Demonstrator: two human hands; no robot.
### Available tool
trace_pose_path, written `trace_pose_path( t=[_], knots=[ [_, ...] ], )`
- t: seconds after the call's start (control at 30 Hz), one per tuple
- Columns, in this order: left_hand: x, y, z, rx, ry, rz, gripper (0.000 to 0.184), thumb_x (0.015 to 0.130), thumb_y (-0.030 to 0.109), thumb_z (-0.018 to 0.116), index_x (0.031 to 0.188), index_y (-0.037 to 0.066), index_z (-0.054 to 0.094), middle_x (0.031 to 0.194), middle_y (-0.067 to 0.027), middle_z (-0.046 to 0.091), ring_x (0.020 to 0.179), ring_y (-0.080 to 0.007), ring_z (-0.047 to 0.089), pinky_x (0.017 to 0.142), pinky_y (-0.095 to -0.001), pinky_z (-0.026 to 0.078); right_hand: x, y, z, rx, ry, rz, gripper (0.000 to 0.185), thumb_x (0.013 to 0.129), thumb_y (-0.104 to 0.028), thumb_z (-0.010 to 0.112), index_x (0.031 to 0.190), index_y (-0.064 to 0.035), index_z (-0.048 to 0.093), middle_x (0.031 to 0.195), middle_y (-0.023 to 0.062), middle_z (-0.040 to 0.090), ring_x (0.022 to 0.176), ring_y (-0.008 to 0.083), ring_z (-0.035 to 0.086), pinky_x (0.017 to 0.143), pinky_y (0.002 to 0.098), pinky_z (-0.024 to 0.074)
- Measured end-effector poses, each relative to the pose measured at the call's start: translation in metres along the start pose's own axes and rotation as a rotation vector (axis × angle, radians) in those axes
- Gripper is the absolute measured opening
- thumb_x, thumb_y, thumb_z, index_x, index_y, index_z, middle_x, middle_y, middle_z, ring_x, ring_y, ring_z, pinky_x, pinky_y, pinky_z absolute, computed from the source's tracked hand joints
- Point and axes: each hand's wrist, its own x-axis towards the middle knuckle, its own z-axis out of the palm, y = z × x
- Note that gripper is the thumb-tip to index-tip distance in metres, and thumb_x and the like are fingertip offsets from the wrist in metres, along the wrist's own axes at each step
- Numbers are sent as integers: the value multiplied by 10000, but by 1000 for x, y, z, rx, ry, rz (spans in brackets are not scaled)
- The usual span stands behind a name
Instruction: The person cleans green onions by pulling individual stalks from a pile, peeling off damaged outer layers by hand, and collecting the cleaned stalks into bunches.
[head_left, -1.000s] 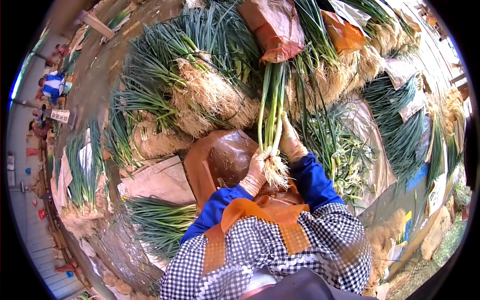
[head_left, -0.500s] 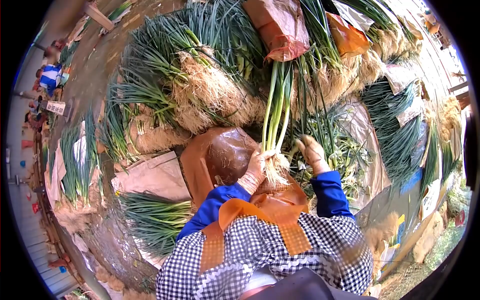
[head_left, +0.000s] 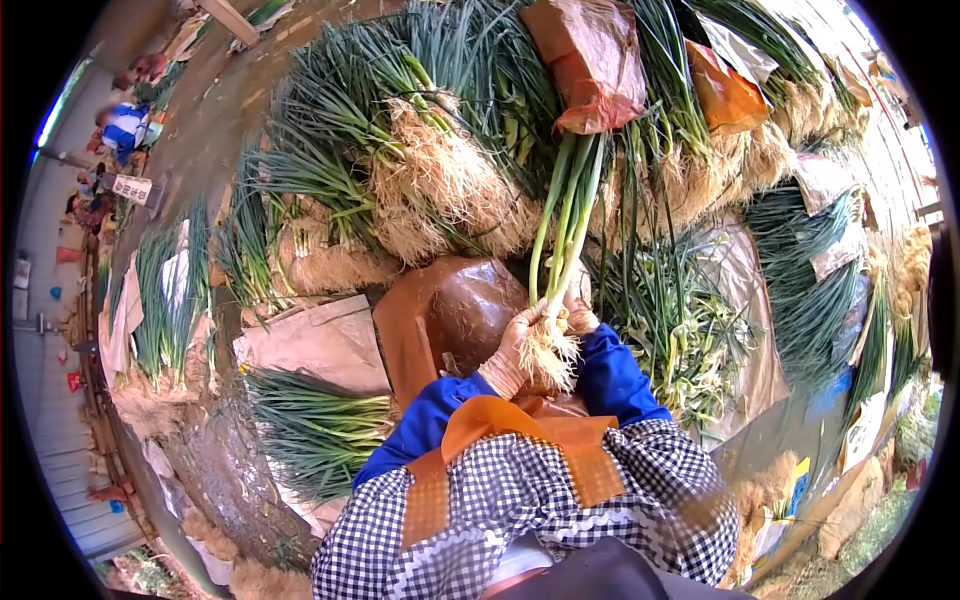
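My left hand [head_left: 510,355] is closed around the white base of a few green onions [head_left: 566,232], just above their pale roots [head_left: 549,352]. The stalks stand up and away from me, and their leaves pass under a brown paper wrapping at the far end. Against the right side of the same stalks, my right hand [head_left: 579,314] has its fingers curled in on them, partly hidden behind the stems. Below the hands, a brown plastic apron [head_left: 420,315] covers my lap.
Large heaps of green onions with roots [head_left: 430,190] lie ahead. Stripped leaves [head_left: 690,340] are piled on the right beside brown paper [head_left: 757,330]. At the left, a smaller onion bundle [head_left: 320,425] lies near a cardboard sheet [head_left: 315,345]. A person [head_left: 124,130] is far left.
My right hand has come in from the right, where it was apart from the stalks, and now touches them. My left hand keeps its grip. The view has shifted slightly.
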Motion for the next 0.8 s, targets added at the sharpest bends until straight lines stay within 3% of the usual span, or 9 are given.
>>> trace_pose_path(
  t=[0.13,0.2,0.3,0.4,0.47,0.6,0.67,0.73,0.8],
  knots=[
    [-6,1,25,-194,177,-47,293,914,228,476,1017,-35,552,767,-123,594,591,-204,572,572,-347,517,-33,-17,-33,-249,-46,-393,319,927,-294,484,722,-57,540,594,-39,414,552,72,386,478,221,310],
    [-9,3,29,-268,-138,-149,313,921,252,455,1028,-25,554,739,-105,579,586,-198,564,531,-345,494,-64,-26,-53,-542,-71,-168,255,919,-203,510,717,-51,537,606,-49,404,576,50,372,494,227,292],
    [-10,9,33,-207,-2,-96,345,920,286,442,1069,-5,552,708,-92,556,557,-191,549,489,-330,471,-92,-64,-96,-250,151,-104,281,906,-236,546,661,-97,550,588,-69,466,508,45,379,461,206,309],
    [-15,9,49,-55,189,-51,364,917,295,447,1106,-1,541,700,-109,546,559,-197,548,479,-316,467,-76,-91,-183,-1064,113,-44,316,901,-324,529,755,-51,591,634,55,597,567,147,550,527,292,428],
    [-8,9,32,-161,-76,-128,361,923,294,440,1120,7,534,718,-127,558,590,-215,567,499,-330,487,-69,-100,-174,-1804,-35,27,282,881,-328,555,853,-55,619,689,51,623,635,185,582,612,321,457],
    [-14,0,50,68,156,-15,334,911,282,483,1121,27,530,743,-131,576,582,-222,583,534,-368,524,-61,-77,-74,-444,-384,40,256,900,-222,541,1066,-36,596,888,27,621,769,100,541,688,261,448],
    [-24,6,49,145,-68,-187,359,881,204,535,1158,-17,480,770,-102,590,587,-181,590,552,-304,533,-50,-75,-39,-416,-414,-46,257,915,-224,506,1049,-19,582,896,33,621,782,91,549,679,232,453],
    [-43,14,96,292,5,-115,354,859,137,548,1170,-13,467,763,-90,583,587,-150,578,538,-256,518,-25,-77,-31,-844,-237,-854,253,916,-220,501,1036,-15,586,915,38,623,804,114,569,669,221,457],
    [-74,21,148,285,-49,54,414,814,102,595,1184,-8,446,789,-83,578,589,-119,540,534,-238,498,17,-95,-23,-406,-268,-486,186,911,-158,513,1007,-22,596,875,63,613,746,172,587,646,270,473]
  ],
)
